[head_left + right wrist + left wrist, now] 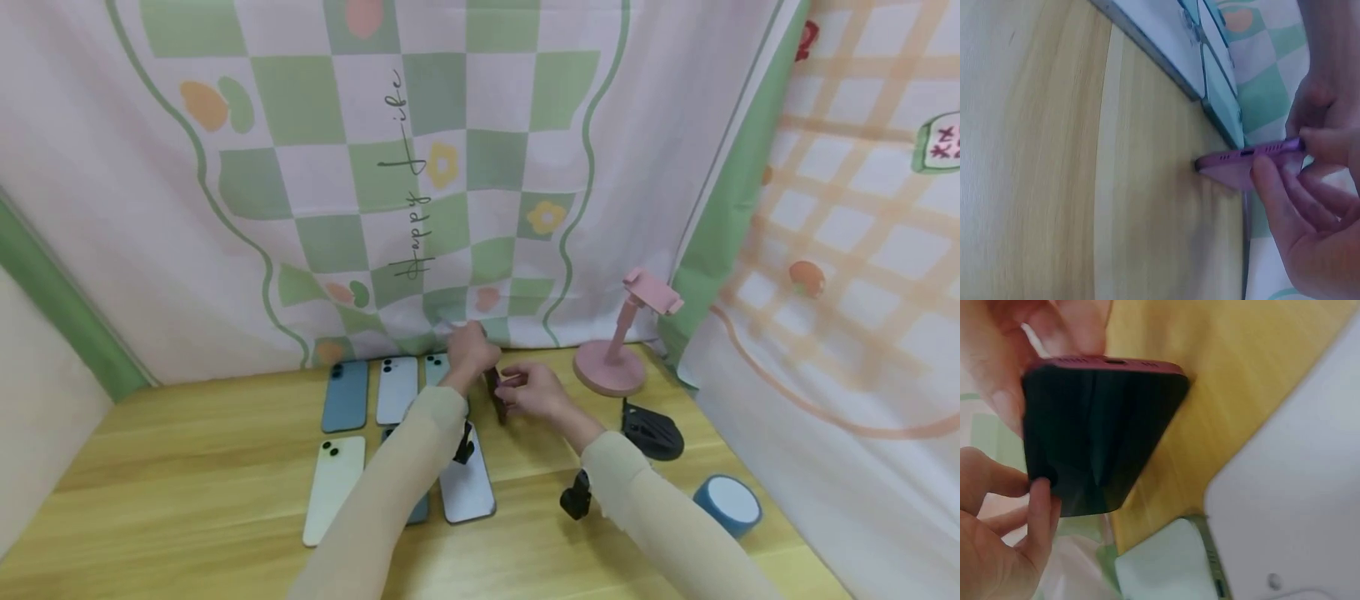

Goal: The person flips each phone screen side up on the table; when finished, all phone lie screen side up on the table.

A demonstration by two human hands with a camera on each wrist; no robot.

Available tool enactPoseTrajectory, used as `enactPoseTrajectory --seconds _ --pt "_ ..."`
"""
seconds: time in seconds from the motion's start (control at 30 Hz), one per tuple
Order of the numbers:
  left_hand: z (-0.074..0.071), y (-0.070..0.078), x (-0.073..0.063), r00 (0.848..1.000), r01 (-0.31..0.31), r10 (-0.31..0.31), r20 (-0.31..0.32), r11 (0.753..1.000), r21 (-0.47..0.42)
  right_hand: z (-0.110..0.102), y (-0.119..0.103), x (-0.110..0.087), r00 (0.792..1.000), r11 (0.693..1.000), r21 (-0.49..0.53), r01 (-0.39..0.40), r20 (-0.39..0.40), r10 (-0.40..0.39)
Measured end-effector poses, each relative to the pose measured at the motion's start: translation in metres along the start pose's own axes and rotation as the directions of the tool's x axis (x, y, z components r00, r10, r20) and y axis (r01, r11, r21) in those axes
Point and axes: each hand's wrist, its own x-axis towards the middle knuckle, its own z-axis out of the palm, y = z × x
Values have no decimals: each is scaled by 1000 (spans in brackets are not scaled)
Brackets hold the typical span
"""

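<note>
A smartphone with a purple-pink frame (1250, 156) and a dark glass screen (1097, 425) is held on its long edge over the wooden table. My left hand (474, 350) pinches its far end, fingertips at the screen's corner. Nearer the end with the charging port, my right hand (536, 387) grips it between thumb and fingers. Just left of it lies a pale green phone (1163, 559), partly hidden by my left arm in the head view. A white phone (467, 479) lies closer to me, face down.
Left of my arms lie a blue phone (345, 396), a white-lilac phone (397, 390), a cream phone (335, 492) and a half-hidden dark teal phone (418, 510). At right stand a pink phone stand (611, 367), a black mouse (652, 431) and a blue cylinder (727, 504). A checked curtain (375, 167) hangs behind.
</note>
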Motion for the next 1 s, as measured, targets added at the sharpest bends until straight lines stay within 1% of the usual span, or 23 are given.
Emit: enactPoseTrajectory --seconds 0.1,0.2,0.27,0.33,0.37,0.43,0.5,0.6,0.67,0.73,0.77,0.83,1.0 --pt "5 -7 -2 999 -52 53 3 997 -65 1 -4 -2 999 998 -64 -22 -42 19" --pt "10 -13 -4 996 -78 83 30 988 -135 1 -5 -4 995 987 -156 -40 -100 24" --pt "12 -16 -5 993 -94 103 55 984 -149 0 -3 -5 992 983 -174 -57 -124 36" --pt "14 -21 -6 986 -133 143 85 985 -112 -1 0 -5 989 981 -177 -74 -139 50" --pt "15 -23 -6 980 -164 171 104 984 -74 -1 3 -5 987 983 -162 -88 -146 65" --pt "15 -27 -6 962 -231 225 155 973 21 -3 8 -5 985 985 -137 -106 -149 86" --pt "13 -32 -6 941 -284 256 219 953 107 -4 13 -5 983 985 -126 -120 -154 100" --pt "10 -37 -8 912 -318 243 331 928 193 -6 20 -5 981 986 -99 -130 -155 114" --pt "9 -41 -10 895 -322 222 388 922 216 -7 23 -4 982 989 -72 -129 -151 117" --pt "9 -44 -11 881 -327 209 423 917 228 -6 25 -4 981 990 -62 -125 -155 114" --pt "9 -45 -11 877 -334 211 432 913 232 -6 25 -4 981 990 -71 -121 -161 108" --pt "9 -48 -12 871 -336 207 446 913 231 -4 25 -4 982 987 -123 -108 -170 86" --pt "11 -52 -13 873 -325 199 445 918 226 0 23 -4 983 957 -273 -99 -178 51"
